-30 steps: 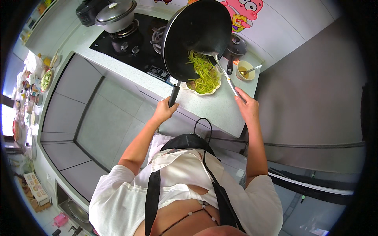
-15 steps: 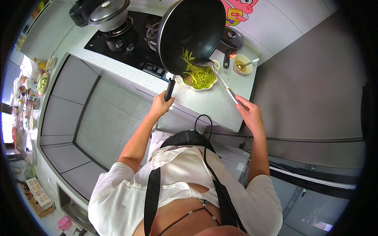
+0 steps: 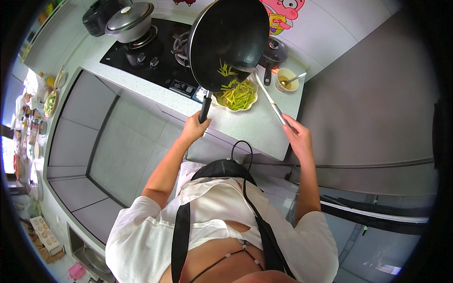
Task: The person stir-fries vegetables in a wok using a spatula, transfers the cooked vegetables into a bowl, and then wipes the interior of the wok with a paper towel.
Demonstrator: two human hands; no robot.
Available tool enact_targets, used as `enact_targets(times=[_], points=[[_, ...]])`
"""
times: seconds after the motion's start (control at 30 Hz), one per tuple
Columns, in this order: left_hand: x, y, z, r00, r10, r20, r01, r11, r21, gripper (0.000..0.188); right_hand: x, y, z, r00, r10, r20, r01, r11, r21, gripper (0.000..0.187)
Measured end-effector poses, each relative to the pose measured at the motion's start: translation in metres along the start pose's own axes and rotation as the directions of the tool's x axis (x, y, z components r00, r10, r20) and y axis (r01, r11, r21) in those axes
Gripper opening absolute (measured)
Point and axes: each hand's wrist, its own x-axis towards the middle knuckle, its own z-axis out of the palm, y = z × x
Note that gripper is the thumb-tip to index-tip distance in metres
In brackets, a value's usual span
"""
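My left hand (image 3: 193,128) is closed round the black handle of a large dark wok (image 3: 229,35), which is tipped steeply over the counter. Under its lower rim stands a white scalloped dish (image 3: 255,100) heaped with cut green vegetable stalks (image 3: 239,95). A few stalks still cling inside the wok near that rim. In my right hand (image 3: 299,134) is the long handle of a metal spatula (image 3: 268,97). Its head reaches into the wok beside the stalks and is blurred.
A lidded pot (image 3: 130,23) sits on the left burner of the black gas hob (image 3: 163,61). Right of the wok are a small lidded pan (image 3: 274,51) and a cup (image 3: 289,83) with a spoon in it. A tall grey panel (image 3: 358,94) borders the counter's right end.
The spatula's head has shifted slightly within the wok. Fewer stalks lie in the wok, and the pile in the dish sits closer under the rim.
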Motion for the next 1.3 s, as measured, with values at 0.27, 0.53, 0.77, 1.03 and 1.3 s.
enact_targets(times=[0.27,0.53,0.77,1.03,1.3], points=[[-0.003,0.000,0.002,1.000,0.018,-0.012,-0.018,1.000,-0.022,0.019,0.022,-0.007,0.026,0.999,0.001,0.040,0.000,1.000,-0.018,0.032],[0.004,-0.005,0.000,1.000,-0.009,0.002,0.009,1.000,-0.002,0.023,0.014,0.001,-0.013,0.978,0.032,0.208,-0.007,0.993,-0.120,0.031],[0.005,0.003,0.000,1.000,-0.004,-0.026,0.005,0.999,0.046,0.024,-0.009,-0.012,-0.048,0.984,0.021,0.176,0.032,0.957,-0.290,0.032],[0.006,0.003,-0.002,0.999,0.000,-0.033,0.001,1.000,0.023,0.025,-0.012,-0.007,-0.037,0.999,-0.020,0.050,0.029,0.982,-0.186,0.030],[-0.005,0.004,-0.013,0.999,0.007,-0.038,-0.004,0.997,0.075,0.025,0.016,-0.034,-0.005,1.000,-0.023,0.013,0.026,0.948,-0.318,0.031]])
